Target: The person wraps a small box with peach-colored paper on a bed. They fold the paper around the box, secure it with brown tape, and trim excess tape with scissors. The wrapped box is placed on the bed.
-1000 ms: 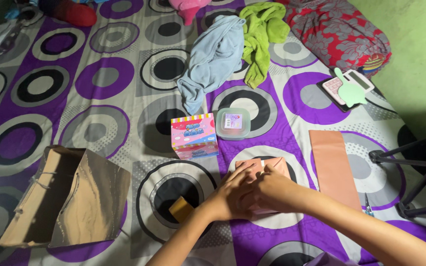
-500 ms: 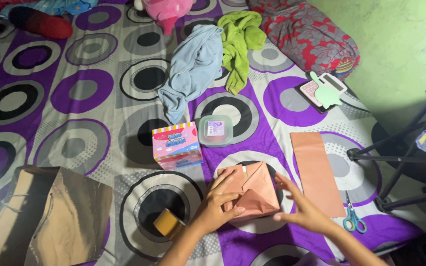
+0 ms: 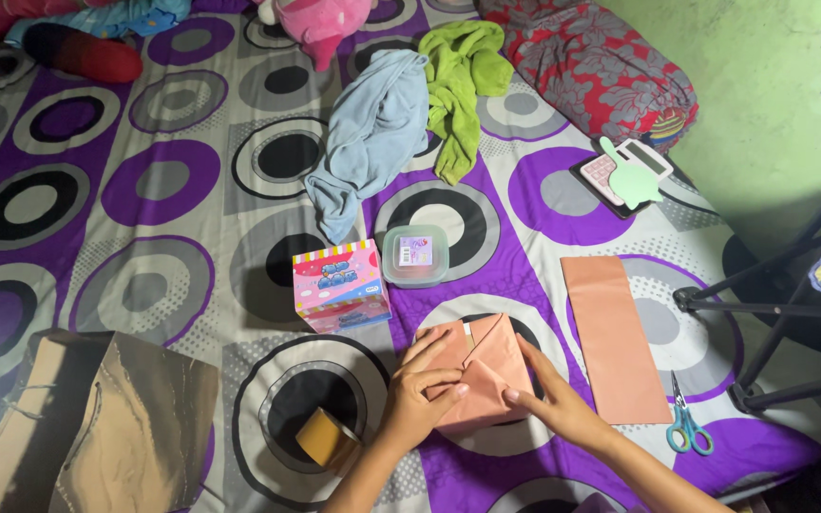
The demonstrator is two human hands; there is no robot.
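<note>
A person kneels over a bed covered in a purple and grey circle-patterned sheet [image 3: 144, 180]. The left hand [image 3: 417, 399] presses down flat, fingers spread, on a box half wrapped in salmon-pink paper [image 3: 477, 370], pinning a folded flap. The right hand [image 3: 548, 404] lies open against the parcel's near right corner, steadying it. The wrapping looks to be at the end-flap stage; the fold probably needs holding firm while tape is fetched.

Just left of the left hand sits one roll of brown tape [image 3: 323, 438]. Right of the right hand lie one spare pink sheet [image 3: 615, 337] and one pair of blue scissors [image 3: 686, 427]. Beyond the hands stand one pink printed box [image 3: 339, 285] and one clear lidded tub [image 3: 414, 256]. Farther off lie two towels, blue [image 3: 372, 133] and green [image 3: 463, 85].
</note>
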